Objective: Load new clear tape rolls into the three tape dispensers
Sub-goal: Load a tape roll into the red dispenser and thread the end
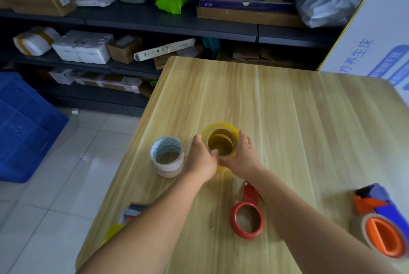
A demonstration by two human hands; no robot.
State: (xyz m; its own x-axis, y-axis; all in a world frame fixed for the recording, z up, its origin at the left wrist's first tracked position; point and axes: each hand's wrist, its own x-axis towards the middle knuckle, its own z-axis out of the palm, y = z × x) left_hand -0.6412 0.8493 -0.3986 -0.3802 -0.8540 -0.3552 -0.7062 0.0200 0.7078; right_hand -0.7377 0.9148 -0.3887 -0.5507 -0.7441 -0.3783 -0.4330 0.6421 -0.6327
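Yellowish tape stack (222, 141) (both hands around)

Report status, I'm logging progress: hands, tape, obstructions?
Both hands, left and right, grip yellowish tape stack. Red dispenser empty. Nothing blocking.

wooden table (287, 107) bears tape rolls (167, 157), red dispenser (247, 218), orange dispenser (380, 229)

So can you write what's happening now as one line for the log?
left hand: holds yellow tape stack | right hand: holds same stack | red dispenser: empty, on table
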